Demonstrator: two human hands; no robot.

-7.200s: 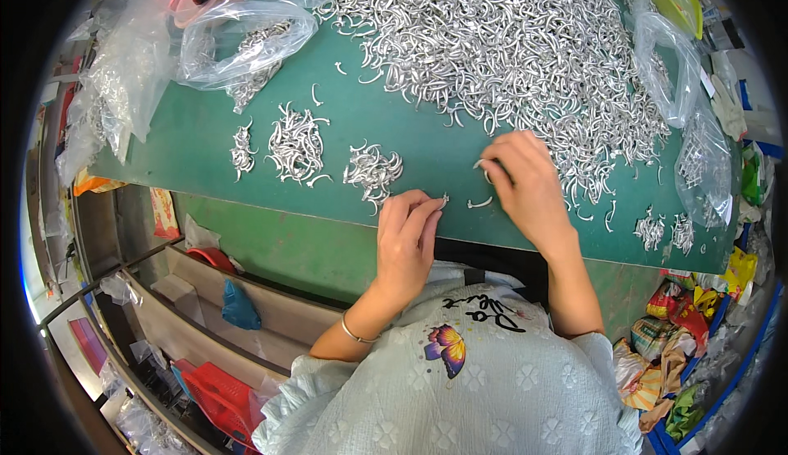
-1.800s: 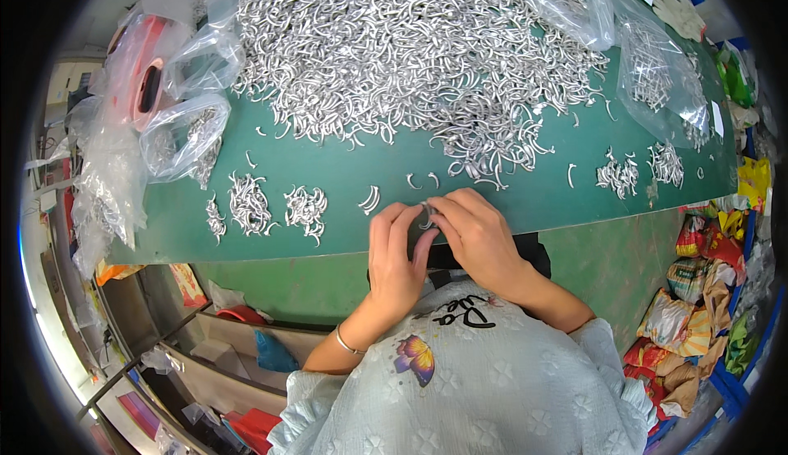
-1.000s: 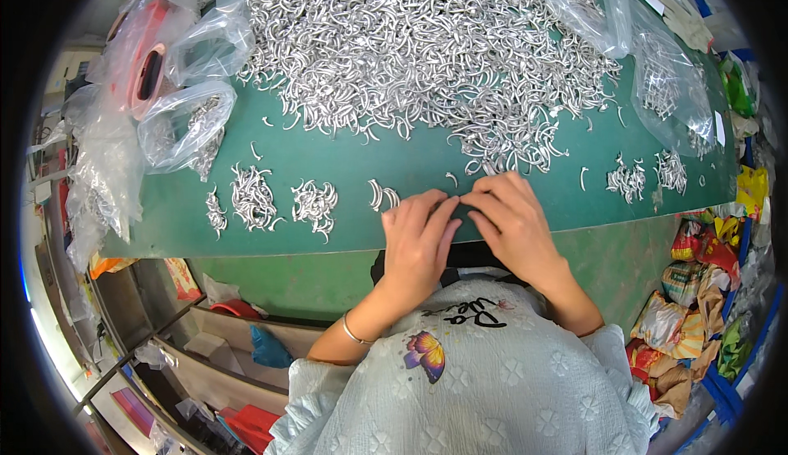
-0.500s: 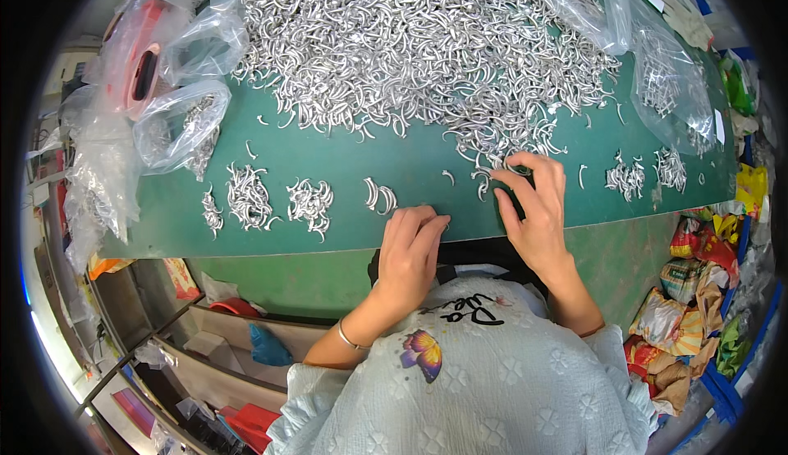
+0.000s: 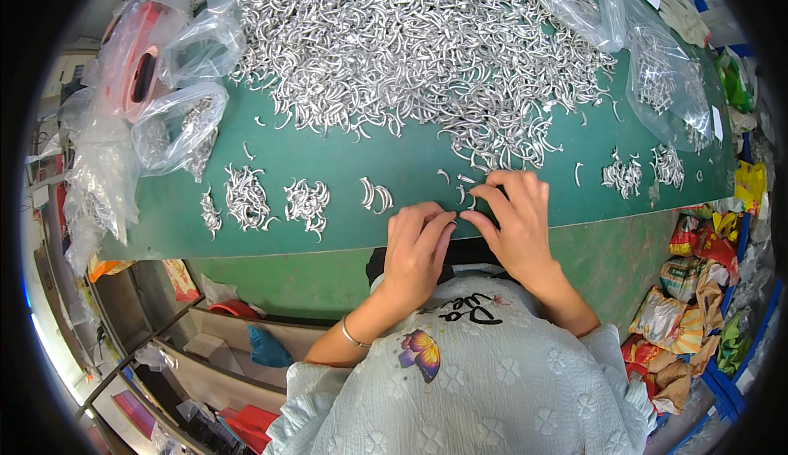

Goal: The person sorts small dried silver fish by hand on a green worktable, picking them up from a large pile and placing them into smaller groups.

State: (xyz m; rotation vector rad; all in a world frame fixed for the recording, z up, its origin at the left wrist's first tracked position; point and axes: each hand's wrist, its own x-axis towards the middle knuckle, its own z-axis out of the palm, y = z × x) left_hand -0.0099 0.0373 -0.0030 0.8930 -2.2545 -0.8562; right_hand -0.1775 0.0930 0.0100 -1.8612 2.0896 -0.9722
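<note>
A large heap of small, curved silver metal pieces [image 5: 394, 45] covers the far part of the green table [image 5: 328, 151]. My right hand [image 5: 517, 221] is at the near edge, thumb and index finger apart beside a few loose curved metal pieces [image 5: 464, 180]. Its index fingertip is close to them or touching; the exact contact is unclear. My left hand [image 5: 417, 246] rests at the table edge with fingers curled together; whatever they hold is hidden. Just left of it lies a small row of curved pieces [image 5: 377, 196].
Small sorted piles sit at left [image 5: 246, 198] and right [image 5: 622, 173]. Clear plastic bags [image 5: 179, 131] and a pink object [image 5: 141, 69] are at far left. Another bag of pieces [image 5: 669, 86] lies at right. Colourful sacks [image 5: 669, 324] stand on the floor at right.
My right hand has moved left and nearer, away from the heap's edge toward my left hand. A few curved pieces now lie by its fingertips. My left hand has shifted slightly right.
</note>
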